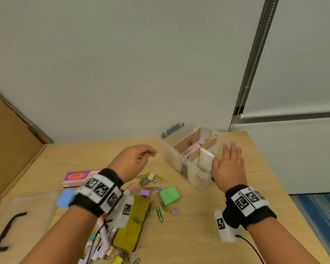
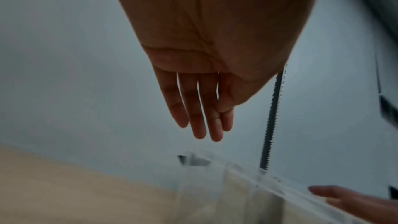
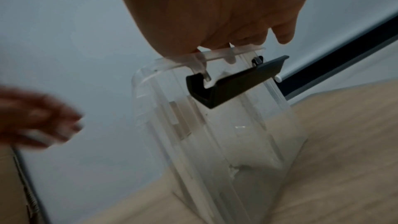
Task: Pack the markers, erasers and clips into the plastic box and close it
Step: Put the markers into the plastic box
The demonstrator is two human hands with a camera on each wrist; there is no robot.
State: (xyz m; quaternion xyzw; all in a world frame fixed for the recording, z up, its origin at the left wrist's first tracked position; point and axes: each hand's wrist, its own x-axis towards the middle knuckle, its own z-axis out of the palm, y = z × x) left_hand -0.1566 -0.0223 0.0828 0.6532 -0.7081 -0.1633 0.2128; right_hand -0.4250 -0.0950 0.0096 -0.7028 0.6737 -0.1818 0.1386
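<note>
The clear plastic box stands open at the middle right of the table, split by cardboard dividers. Inside lie a marker and a white eraser. My right hand rests at the box's near right end with straight fingers, its thumb on the rim. The right wrist view shows that hand on the rim above a black latch. My left hand hovers left of the box, fingers relaxed and holding nothing. Paper clips, a green eraser and a blue eraser lie loose.
The clear lid with a black handle lies at the near left. A sticky-note block, an olive felt pad and purple binder clips sit around my left wrist. Cardboard leans at the left. The table's edge runs close on the right.
</note>
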